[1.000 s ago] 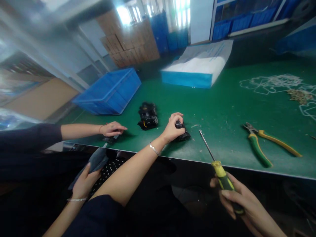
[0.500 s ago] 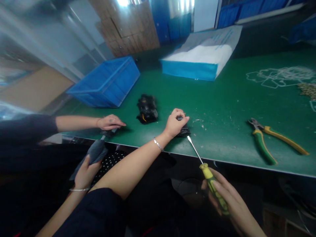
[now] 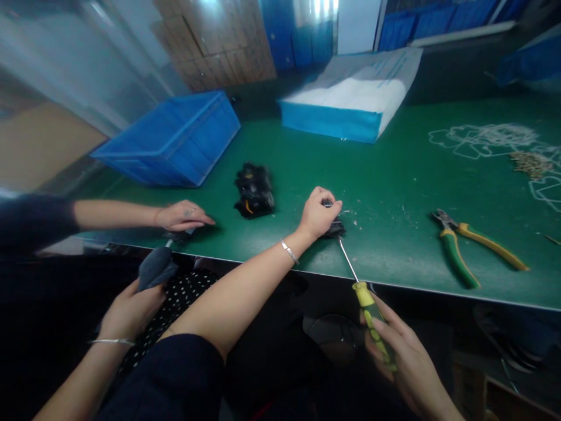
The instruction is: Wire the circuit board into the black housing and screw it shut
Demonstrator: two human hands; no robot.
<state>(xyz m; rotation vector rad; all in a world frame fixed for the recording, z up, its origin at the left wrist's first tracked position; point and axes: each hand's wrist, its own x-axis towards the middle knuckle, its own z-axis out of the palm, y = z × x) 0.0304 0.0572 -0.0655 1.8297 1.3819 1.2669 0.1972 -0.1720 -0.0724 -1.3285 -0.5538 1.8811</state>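
On the green table (image 3: 394, 251) near its front edge, my left hand (image 3: 319, 215) is closed over a small black part (image 3: 336, 229), covering much of it. My right hand (image 3: 401, 351) grips the yellow and green handle of a screwdriver (image 3: 367, 301). The metal tip points away from me and meets the near side of the black part; whether it sits in a slot I cannot tell. Left of my left hand lies a cluster of black parts (image 3: 255, 190) with a yellow mark. Pliers (image 3: 460, 240) with green and yellow handles rest to the right, jaws apart.
A co-worker's hands (image 3: 186, 216) hold a tool in a grey sleeve on the left. Behind stand a blue crate (image 3: 175, 140) and a white and blue package (image 3: 333, 120). White cord loops (image 3: 486, 139) and small brass-coloured pieces (image 3: 530, 165) lie at the right.
The screwdriver tip has moved up against the black part; before, it was just short of it. The view has shifted slightly. My left hand stays on the part.
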